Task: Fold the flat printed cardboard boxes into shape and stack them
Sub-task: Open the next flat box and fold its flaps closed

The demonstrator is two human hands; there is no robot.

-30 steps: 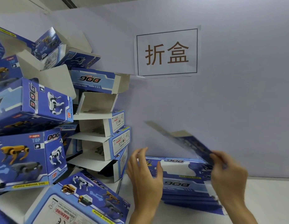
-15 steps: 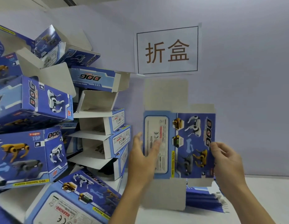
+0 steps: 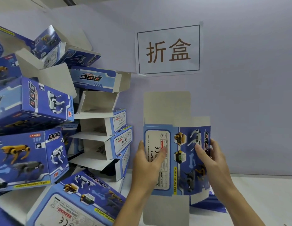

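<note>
Pale lilac walls meet in a corner behind a white table (image 3: pixel 259 198), and a paper sign (image 3: pixel 168 49) with two large brown Chinese characters in a dark frame is stuck to the wall at upper centre.

Both hands hold one flat blue box (image 3: pixel 179 160) upright in front of the wall, just above the table. The left hand (image 3: pixel 147 165) grips its left edge — thumb lying across the white warning label on the front, the other fingers hidden behind the card. The right hand (image 3: pixel 212 162) grips the right edge, thumb pressed on the printed robot-dog panel, fingers curled round the edge. The box is unfolded and faces the camera, with plain grey flaps standing up from its top and hanging down from its bottom; the lower flap reaches towards the table.

Behind and below the right hand, partly hidden, a stack of flat boxes (image 3: pixel 209 203) lies on the table against the wall.

To the left — filling that side of the view — rises a leaning pile of folded boxes (image 3: pixel 36 111), blue with pictures of robot dogs and the word DOG. Several lie at angles with their white flaps open, and the nearest ones rest at the table's front edge.
</note>
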